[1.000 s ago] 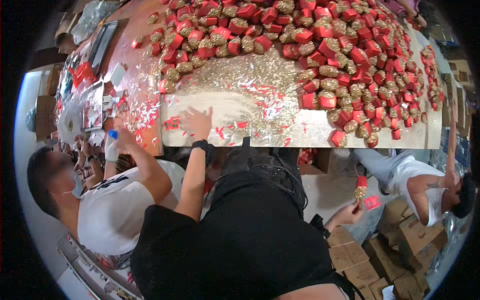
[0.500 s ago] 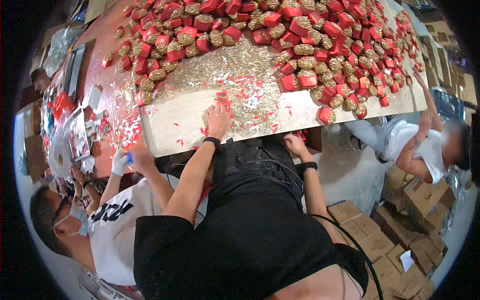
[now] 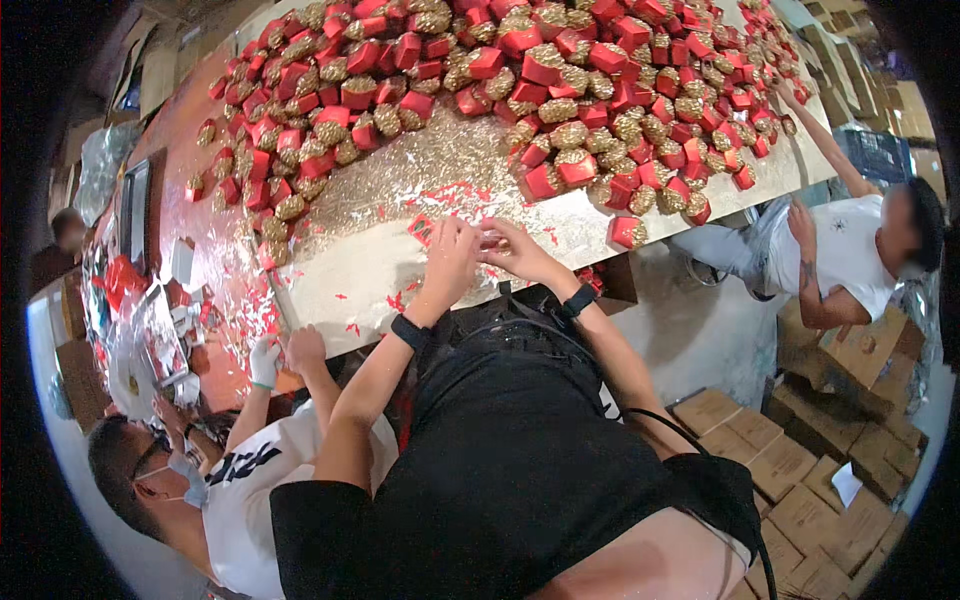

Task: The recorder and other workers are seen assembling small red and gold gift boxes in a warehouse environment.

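Note:
Both of my hands meet above the near part of the table. My left hand (image 3: 453,256) has its fingers closed and bent toward the other hand. My right hand (image 3: 522,252) pinches at the same spot, its fingertips against the left ones. Whatever sits between them is small and mostly hidden by the fingers. Just beyond my left hand lies a flat red piece with dark markings (image 3: 421,230). Small red and white paper scraps (image 3: 455,197) and gold glitter lie around on the tabletop (image 3: 335,270).
A large heap of red and gold pieces (image 3: 575,165) fills the far side. At left, a co-worker's gloved hand (image 3: 264,362) is over the orange table. Another person (image 3: 845,255) reaches in from the right. Cardboard boxes (image 3: 775,465) stack at lower right.
My right hand has come up from the table's near edge to meet my left. The left has lifted off the red piece and closed. The view has shifted slightly.

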Tool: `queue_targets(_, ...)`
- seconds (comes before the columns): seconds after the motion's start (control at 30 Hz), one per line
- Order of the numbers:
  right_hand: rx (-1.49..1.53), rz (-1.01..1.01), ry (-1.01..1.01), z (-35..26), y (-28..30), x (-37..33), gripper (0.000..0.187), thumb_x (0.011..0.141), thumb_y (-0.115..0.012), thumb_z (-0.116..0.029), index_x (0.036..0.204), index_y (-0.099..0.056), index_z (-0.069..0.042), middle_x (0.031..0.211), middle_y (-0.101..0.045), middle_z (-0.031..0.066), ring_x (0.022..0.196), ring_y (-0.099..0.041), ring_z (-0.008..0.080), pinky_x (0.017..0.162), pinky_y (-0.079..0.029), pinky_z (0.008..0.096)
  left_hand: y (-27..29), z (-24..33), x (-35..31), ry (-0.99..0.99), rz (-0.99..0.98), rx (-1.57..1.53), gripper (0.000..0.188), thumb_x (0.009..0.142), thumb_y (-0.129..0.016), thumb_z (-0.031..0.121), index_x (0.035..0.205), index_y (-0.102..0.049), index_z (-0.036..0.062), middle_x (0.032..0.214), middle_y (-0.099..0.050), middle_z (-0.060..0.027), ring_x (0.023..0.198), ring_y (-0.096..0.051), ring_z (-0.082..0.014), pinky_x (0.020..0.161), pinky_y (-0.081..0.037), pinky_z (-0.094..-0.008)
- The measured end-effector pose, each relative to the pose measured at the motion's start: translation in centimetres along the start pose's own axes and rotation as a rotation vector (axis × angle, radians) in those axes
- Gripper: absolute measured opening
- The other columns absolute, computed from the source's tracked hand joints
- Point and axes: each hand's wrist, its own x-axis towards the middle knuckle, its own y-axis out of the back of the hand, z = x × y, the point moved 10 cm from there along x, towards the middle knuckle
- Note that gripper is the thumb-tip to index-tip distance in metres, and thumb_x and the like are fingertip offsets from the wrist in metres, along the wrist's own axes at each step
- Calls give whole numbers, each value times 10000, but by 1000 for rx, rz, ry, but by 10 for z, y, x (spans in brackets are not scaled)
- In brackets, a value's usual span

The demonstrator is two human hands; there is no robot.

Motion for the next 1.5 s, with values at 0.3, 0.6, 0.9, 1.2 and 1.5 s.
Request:
queue_targets(0.3,215,-341,-362,21,19,-29,322,939,-390,-323,881,-566,-59,618,-465,-43,548,-428,45,487,-349,202,-50,-41,54,339,-101,-704,135,897,-459,129,860,-504,8,770,-511,-100,686,-499,-192,623,-400,-307)
queue_targets(0.6,936,151,-294,13,89,-59,270,941,-369,-165,1091,-494,21,1037,-551,128,848,-561,184,757,-450,277,-190,-80,133,504,-152,-237,562,735,-663,264,1053,-358,-85,1033,-392,-317,976,-429,-448,831,-397,-418)
queue_targets(0.9,753,488,-291,50,133,-85,271,894,-511,-205,1064,-544,4,923,-615,69,841,-556,104,698,-430,207,-126,-69,123,484,26,-517,492,654,-709,158,984,-388,-15,819,-538,-197,726,-550,-357,650,-459,-398)
queue_targets(1.2,653,568,-141,-14,130,-37,234,787,-616,-14,1010,-582,48,949,-608,60,842,-575,117,781,-462,236,-13,-13,74,323,-11,-676,462,654,-667,137,1032,-438,2,941,-497,-145,842,-509,-247,741,-414,-340)
queue_targets(1.5,410,498,-42,-50,108,-29,151,772,-647,-28,919,-637,3,863,-638,41,763,-565,62,686,-461,203,32,26,56,181,-42,-511,494,623,-648,141,1028,-411,-11,978,-443,-219,965,-451,-377,836,-388,-433)
